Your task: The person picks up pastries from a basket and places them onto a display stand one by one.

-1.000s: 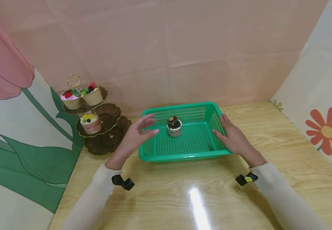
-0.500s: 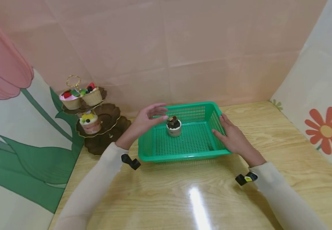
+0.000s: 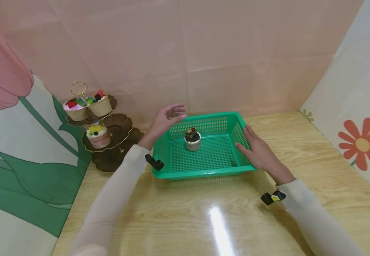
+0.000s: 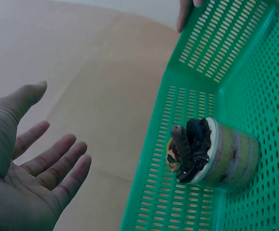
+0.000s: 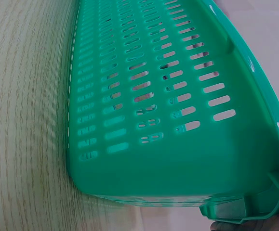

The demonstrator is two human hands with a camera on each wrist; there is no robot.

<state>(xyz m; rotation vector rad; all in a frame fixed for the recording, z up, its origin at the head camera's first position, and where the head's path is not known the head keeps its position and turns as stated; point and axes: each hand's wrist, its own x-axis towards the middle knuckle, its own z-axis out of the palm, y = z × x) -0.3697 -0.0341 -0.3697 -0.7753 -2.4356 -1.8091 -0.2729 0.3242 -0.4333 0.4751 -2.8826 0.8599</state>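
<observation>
A green plastic basket [image 3: 204,174] with slotted walls sits on the wooden table. Inside it, left of the middle, a small layered dessert cup [image 3: 193,142] with a dark crumbly topping stands upright. My left hand [image 3: 166,122] hovers over the basket's back left corner, fingers spread and nothing in them. In the left wrist view, a gap separates that hand [image 4: 40,180] from the dessert cup [image 4: 231,156]. At the basket's right end my right hand [image 3: 261,153] grips the rim, thumb on the inner side and fingers outside. Only a sliver of it shows in the right wrist view.
Left of the basket stands a dark tiered stand [image 3: 121,129] with gold edges. Two fruit-topped cupcakes [image 3: 99,106] are on its top tier, and a yellow-topped dessert cup [image 3: 98,137] is on the middle one. A pink backdrop [image 3: 220,53] rises behind the table.
My left hand has moved right and then farther back, over the basket's back left corner. The right hand keeps its grip; basket and dessert cup stay in place.
</observation>
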